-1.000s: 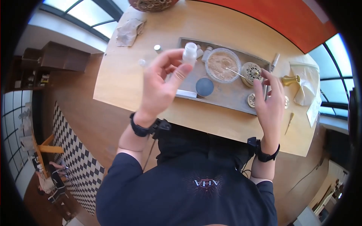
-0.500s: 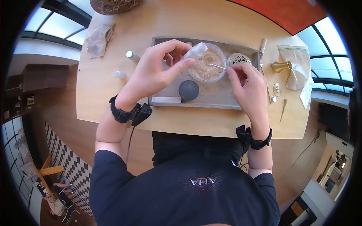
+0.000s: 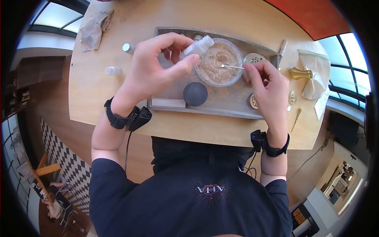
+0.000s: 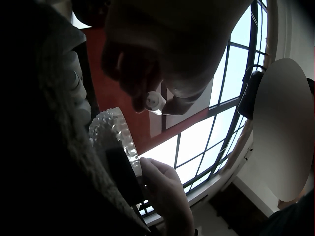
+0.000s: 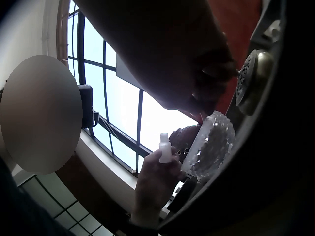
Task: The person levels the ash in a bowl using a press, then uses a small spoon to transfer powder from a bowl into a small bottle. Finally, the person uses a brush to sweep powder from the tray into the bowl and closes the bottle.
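My left hand (image 3: 154,65) pinches a small translucent white bottle (image 3: 199,46) between thumb and fingers, tilted so its open neck points over the left part of a clear plastic bowl (image 3: 222,84). Tan powder (image 3: 213,63) fills the bowl, with a hollow in its surface. From the other side my right hand (image 3: 270,89) pinches a thin metal stick (image 3: 234,66) by its end; its flat pale tip is over the powder. In the right wrist view the bottle (image 5: 165,148) shows its neck upward beside the bowl's faceted side (image 5: 199,147).
Around the bowl, a grey tray (image 3: 221,111) holds a dark round disc (image 3: 195,94), a white block (image 3: 168,103) and pierced brass pieces (image 3: 253,101). Small bottles (image 3: 113,71) stand or lie left of the tray. A gold vase (image 3: 302,74) and a plastic bag (image 3: 316,85) lie at right.
My right hand came from beside the pierced brass lid and took hold of the metal stick's end. My left hand brought the bottle down, tilting it from upright toward the bowl.
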Demonstrator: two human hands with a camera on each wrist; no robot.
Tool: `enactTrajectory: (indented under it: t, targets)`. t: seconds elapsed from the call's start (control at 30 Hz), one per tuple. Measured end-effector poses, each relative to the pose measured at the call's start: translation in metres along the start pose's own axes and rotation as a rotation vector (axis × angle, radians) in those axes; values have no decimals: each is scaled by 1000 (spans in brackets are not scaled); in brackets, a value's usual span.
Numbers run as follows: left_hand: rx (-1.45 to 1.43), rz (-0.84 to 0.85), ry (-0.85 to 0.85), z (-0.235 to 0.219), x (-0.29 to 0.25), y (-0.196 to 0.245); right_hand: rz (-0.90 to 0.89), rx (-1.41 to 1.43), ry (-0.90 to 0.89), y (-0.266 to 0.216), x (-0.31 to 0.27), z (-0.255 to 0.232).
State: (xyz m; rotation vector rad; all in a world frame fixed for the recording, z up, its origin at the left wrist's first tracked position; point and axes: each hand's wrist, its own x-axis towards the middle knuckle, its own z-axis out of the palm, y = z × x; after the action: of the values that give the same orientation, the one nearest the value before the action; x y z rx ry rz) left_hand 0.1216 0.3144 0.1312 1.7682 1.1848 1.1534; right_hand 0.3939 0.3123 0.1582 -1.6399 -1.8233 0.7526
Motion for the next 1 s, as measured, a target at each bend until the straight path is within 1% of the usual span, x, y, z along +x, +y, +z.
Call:
enactTrajectory:
  t: [0.13,0.23,0.33,0.53,0.63,0.73,0.83,0.93,1.0]
  targets:
    - [-26,0,27,-1,2,-1,-18,68,-71,-1,2,-3]
    - [-12,2,21,-2,3,-1,64,152,-77,2,-2,-2]
    - [-1,13,17,-2,2,-2,123,67,-136,-4,-2,-7]
    - [-2,33,25,-3,3,-2,145,159,-117,3,-4,-6]
    - [-6,36,40,-2,2,-4,218,163,-219,-4,-4,-12]
    - [-5,39,53,-2,2,-5,206,133,-221,-5,-3,-11]
    - [6,40,48,-3,3,-6,103,143,-158,2,1,-11]
    - [20,43,43,-3,3,-6,13,123,-133,-1,14,-17]
    - [24,51,42,-2,3,-6,-42,178,-107,-1,20,-20]
